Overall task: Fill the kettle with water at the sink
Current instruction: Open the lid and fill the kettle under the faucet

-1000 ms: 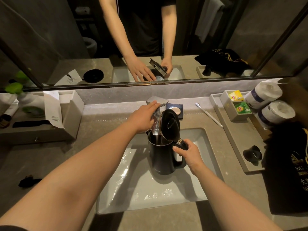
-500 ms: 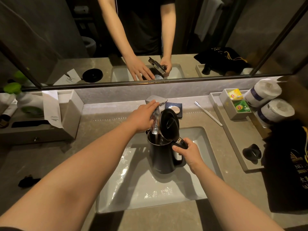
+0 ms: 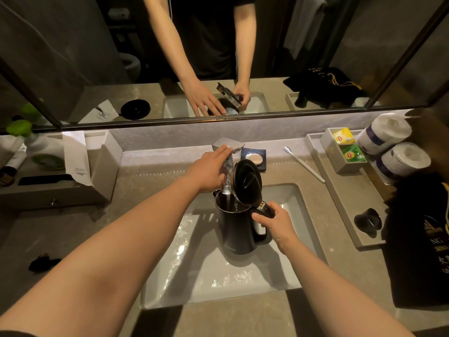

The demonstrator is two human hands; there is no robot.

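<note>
Gripping the handle of the black kettle point(image 3: 234, 229), the right hand point(image 3: 275, 223) has its fingers curled closed around the top of the grip, thumb toward the hinge, and holds the kettle upright inside the white sink point(image 3: 243, 276). The kettle's lid point(image 3: 247, 182) stands flipped open just beyond this hand's knuckles, tilted back toward the mirror point(image 3: 218, 57). A stream of water point(image 3: 227, 188) falls from the tap point(image 3: 228, 148) straight into the open mouth of the kettle, just left of the lid.

The left hand point(image 3: 209, 170) lies farther out than the right, its fingers stretched nearly flat and laid over the metal tap, fingertips on the spout's top; it presses rather than clasps, and whether the thumb hooks under cannot be told. The kettle's rim sits just below and to the right of this palm.

Beyond the right hand, on the stone counter point(image 3: 150, 176), a dark soap dish point(image 3: 255, 158) holds a pale bar, and a white toothbrush point(image 3: 303, 164) lies farther to that hand's right. Right again is a grey tray point(image 3: 340, 190) with tea sachets point(image 3: 348, 148) in a box, two paper rolls point(image 3: 393, 147) and a small black cup point(image 3: 368, 222). Well off to the left hand's left sits a tissue box point(image 3: 97, 166), with a green-capped bottle point(image 3: 19, 128) behind it
</note>
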